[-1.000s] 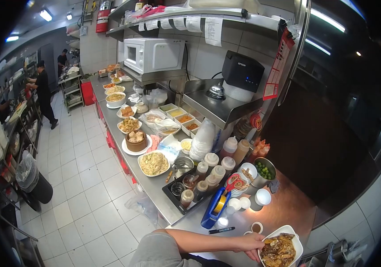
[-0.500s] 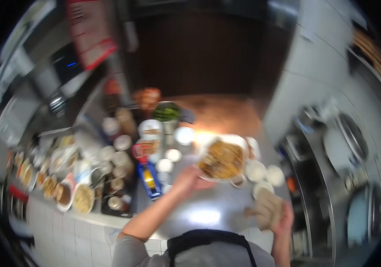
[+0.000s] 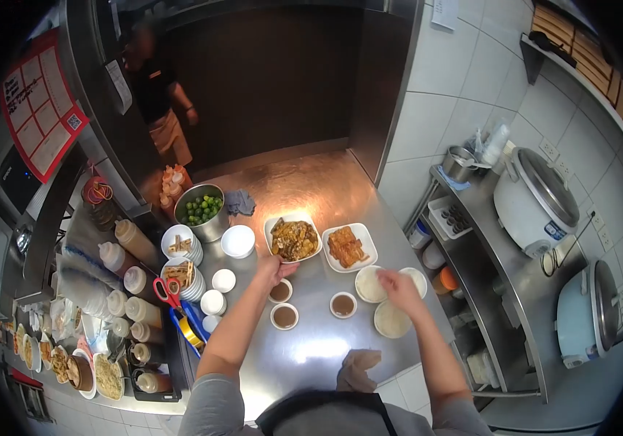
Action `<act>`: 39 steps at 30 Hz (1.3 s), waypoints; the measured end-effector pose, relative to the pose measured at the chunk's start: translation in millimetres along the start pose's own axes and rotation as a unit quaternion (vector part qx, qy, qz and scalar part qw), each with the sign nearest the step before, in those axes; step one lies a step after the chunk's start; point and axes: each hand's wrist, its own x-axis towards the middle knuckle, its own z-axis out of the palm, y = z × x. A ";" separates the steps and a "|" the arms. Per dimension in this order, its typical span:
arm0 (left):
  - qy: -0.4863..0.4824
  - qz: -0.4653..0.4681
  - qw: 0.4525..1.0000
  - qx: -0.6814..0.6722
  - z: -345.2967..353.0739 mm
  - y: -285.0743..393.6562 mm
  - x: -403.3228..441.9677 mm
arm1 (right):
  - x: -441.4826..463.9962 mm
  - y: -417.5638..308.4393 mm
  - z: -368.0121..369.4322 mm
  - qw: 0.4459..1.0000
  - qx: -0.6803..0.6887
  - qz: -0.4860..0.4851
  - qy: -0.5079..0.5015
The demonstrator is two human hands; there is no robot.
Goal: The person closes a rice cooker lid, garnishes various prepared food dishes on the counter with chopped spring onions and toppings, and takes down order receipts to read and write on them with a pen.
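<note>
My left hand point(image 3: 276, 269) is at the near left edge of a square white dish of glazed brown food point(image 3: 294, 238), its fingers closed on the rim. Beside that dish sits another white dish with orange-brown pieces point(image 3: 347, 247). My right hand point(image 3: 399, 289) is over white bowls with pale contents point(image 3: 392, 320), near the rim of the left one; its fingers are blurred, and whether they grip anything is unclear. Small cups of brown sauce point(image 3: 284, 315) stand nearer to me. A crumpled brown cloth or paper point(image 3: 359, 369) lies at the counter's near edge.
To the left are a pot of green fruit point(image 3: 201, 211), stacked bowls point(image 3: 181, 243), red scissors point(image 3: 167, 291), a blue tape dispenser point(image 3: 188, 330) and sauce bottles point(image 3: 142, 311). Rice cookers point(image 3: 537, 203) stand at right. Another person point(image 3: 159, 102) is beyond the counter.
The view has swung right. The glazed dish is now beside the orange-brown dish. My right hand has left the brown cloth or paper and moved over the pale bowls. Another person has appeared.
</note>
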 end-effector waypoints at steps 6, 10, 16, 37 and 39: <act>-0.005 -0.027 1.000 -0.003 -12.0 -2.4 46.7 | 131.1 86.9 29.6 0.976 -0.215 0.011 -0.033; -0.039 -0.035 0.998 0.035 -23.7 7.8 60.6 | 154.2 114.6 49.4 0.991 -0.115 0.032 -0.065; 0.069 -0.028 0.976 0.206 -1.6 27.8 5.5 | 164.8 93.8 43.1 0.991 -0.043 0.121 -0.026; -0.285 0.285 0.565 0.720 176.7 -93.1 -8.8 | 0.1 109.0 -61.5 0.977 -0.014 0.165 -0.135; -0.230 0.311 0.589 0.710 171.7 -87.0 -3.0 | 2.6 93.4 -56.9 0.961 0.112 0.235 -0.097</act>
